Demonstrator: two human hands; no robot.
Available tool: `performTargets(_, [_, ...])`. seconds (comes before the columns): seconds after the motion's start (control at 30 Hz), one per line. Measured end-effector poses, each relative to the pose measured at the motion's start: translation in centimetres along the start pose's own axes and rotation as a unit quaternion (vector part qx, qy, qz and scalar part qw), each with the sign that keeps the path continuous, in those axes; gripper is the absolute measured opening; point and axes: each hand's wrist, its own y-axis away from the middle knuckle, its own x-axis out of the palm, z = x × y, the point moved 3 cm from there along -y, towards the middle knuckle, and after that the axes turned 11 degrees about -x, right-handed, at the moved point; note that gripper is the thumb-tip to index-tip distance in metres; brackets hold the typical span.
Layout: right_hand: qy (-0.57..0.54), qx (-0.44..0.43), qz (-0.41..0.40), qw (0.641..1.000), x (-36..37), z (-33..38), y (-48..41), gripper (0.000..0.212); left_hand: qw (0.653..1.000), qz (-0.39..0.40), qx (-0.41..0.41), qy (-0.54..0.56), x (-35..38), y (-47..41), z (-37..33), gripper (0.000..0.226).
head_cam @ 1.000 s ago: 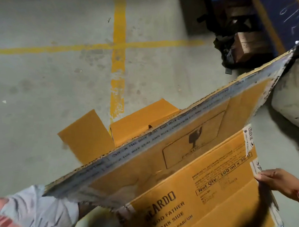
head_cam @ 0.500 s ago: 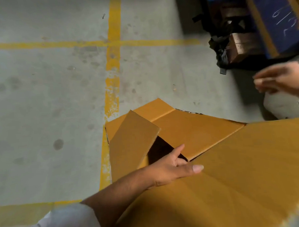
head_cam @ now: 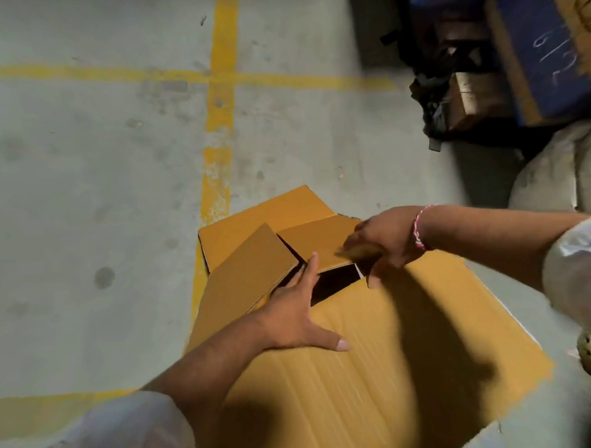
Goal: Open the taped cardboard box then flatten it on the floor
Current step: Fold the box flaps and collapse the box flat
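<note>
The left hand (head_cam: pixel 296 312) lies spread and flat, palm down, on the cardboard box (head_cam: pixel 378 372), its fingertips at the edge of a loose flap (head_cam: pixel 252 273), gripping nothing; the box is open and lies collapsed on the concrete floor (head_cam: pixel 83 199) beside the yellow line (head_cam: pixel 217 159), so the opening looks done and the flattening nearly so; what seems left is pressing down the far flaps, which overlap and leave a dark gap (head_cam: pixel 334 283) showing nothing inside; the right hand (head_cam: pixel 383 240), blurred, reaches onto another flap (head_cam: pixel 318 239), fingers bent, though whether it pinches the edge I cannot tell.
</note>
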Motion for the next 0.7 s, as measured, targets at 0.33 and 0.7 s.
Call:
performTargets(0.33, [0.032, 0.069, -0.172, 0.982, 0.5, -2.0, -1.6, 0.048, 0.997, -0.065, 0.001, -0.034, -2.0, -0.1, 0.5, 0.153])
performTargets(0.7, [-0.419, 0.411, -0.450, 0.673, 4.6, -8.9, 2.9, 0.058, 0.997, -0.027, -0.068, 0.007, -3.8, 2.3, 5.7, 0.060])
